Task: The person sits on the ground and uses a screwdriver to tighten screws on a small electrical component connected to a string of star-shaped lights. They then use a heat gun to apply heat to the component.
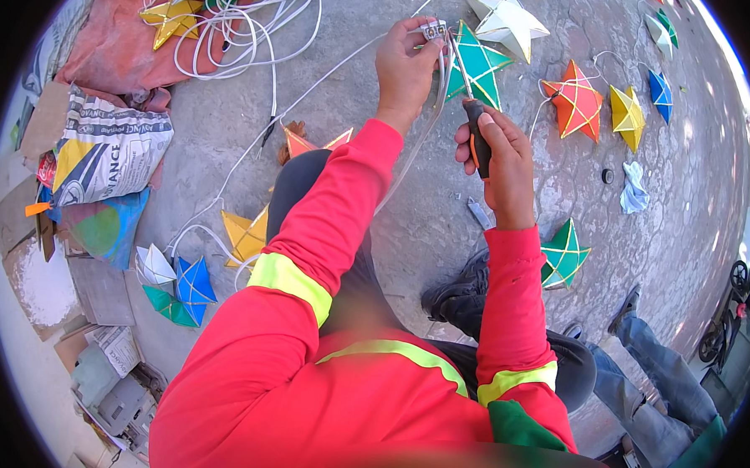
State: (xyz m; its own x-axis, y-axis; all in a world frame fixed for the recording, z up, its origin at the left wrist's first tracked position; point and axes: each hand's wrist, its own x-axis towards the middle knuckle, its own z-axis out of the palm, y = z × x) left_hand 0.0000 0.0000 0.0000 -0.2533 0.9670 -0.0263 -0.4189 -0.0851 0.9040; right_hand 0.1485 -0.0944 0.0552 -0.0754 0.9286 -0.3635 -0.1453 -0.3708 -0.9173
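My left hand (405, 72) pinches a small white electrical fitting (435, 30) with metal terminals, from which a pale cable (437, 111) hangs down toward my lap. In my right hand (505, 160) is a screwdriver (478, 138) with a black and orange handle. Its shaft points up and its tip is at or very near the fitting; whether it sits in a screw is too small to tell. Behind the shaft lies a green star lantern (481, 65) with gold edging, and a white star lantern (507, 22) lies just beyond it.
Red (575, 100), yellow (627, 118) and blue (660, 96) star lanterns lie on the concrete at right, strung on wire. Loops of white cable (271, 29) cover the far left. A printed sack (115, 151) stands left. Another person's jeans-clad legs (657, 388) are at lower right.
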